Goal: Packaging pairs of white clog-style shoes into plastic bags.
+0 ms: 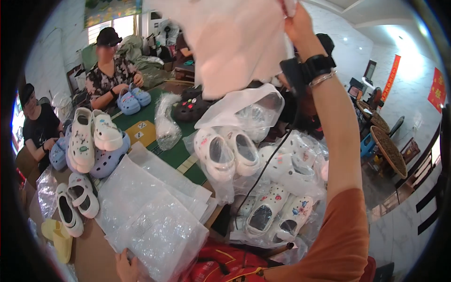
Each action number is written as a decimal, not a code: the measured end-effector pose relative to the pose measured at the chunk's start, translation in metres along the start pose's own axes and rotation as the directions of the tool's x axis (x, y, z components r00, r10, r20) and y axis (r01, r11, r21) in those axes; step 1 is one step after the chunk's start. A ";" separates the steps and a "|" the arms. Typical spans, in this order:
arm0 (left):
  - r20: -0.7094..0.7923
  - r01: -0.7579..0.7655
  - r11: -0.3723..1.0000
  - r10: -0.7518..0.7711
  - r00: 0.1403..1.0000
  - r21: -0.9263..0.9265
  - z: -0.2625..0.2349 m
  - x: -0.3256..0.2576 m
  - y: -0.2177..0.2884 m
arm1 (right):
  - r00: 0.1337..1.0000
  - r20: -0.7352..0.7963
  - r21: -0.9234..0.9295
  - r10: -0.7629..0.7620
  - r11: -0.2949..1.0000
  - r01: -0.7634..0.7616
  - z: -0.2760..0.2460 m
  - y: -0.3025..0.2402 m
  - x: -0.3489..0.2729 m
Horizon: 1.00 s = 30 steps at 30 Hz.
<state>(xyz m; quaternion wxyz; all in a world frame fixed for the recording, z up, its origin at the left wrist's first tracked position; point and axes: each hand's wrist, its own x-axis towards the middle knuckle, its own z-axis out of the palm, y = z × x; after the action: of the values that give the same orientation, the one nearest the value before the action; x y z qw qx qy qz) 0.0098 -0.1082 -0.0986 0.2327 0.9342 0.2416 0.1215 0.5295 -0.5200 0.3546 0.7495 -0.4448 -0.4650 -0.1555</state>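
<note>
My right hand [297,21] is raised high at the top of the view, gripping a large pale pink plastic bag [235,42] that hangs open in front of me. A black watch and a bracelet sit on that wrist. My left hand [126,265] rests at the bottom edge, fingers on a stack of clear plastic bags [150,211] lying on the table. Between them stands a pair of white clogs [228,152] with charms, partly inside a clear bag [249,110].
More bagged white clogs [282,207] pile at my right. White and blue clogs [94,141] heap at the left, with yellow ones [58,237] near the edge. Black clogs [190,105] lie farther back. Two other people sit at the far left, one holding blue clogs [133,99].
</note>
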 end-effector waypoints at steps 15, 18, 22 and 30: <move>-0.033 0.081 0.993 -0.078 0.996 0.085 0.001 -0.010 0.007 | 0.917 0.112 -0.637 0.384 0.736 -0.230 -0.058 0.165 -0.256; 0.009 -0.054 0.975 0.053 0.999 0.217 -0.014 0.001 0.032 | 0.878 0.154 -0.818 0.454 0.557 -0.145 -0.153 0.205 -0.309; 0.054 -0.004 0.981 -0.006 0.999 0.195 -0.013 -0.008 0.027 | 0.673 -0.221 -0.666 0.706 0.395 -0.633 -0.102 0.172 -0.311; -0.084 0.006 0.999 -0.003 0.996 0.046 0.006 -0.015 0.009 | 0.700 -0.580 -0.767 0.417 0.013 -0.642 -0.088 0.160 -0.300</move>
<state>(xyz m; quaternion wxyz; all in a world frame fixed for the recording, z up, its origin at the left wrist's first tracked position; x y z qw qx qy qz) 0.0024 -0.1252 -0.1008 0.2012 0.9328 0.2560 0.1545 0.5262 -0.5568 0.0054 0.3668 -0.9186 0.0024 -0.1469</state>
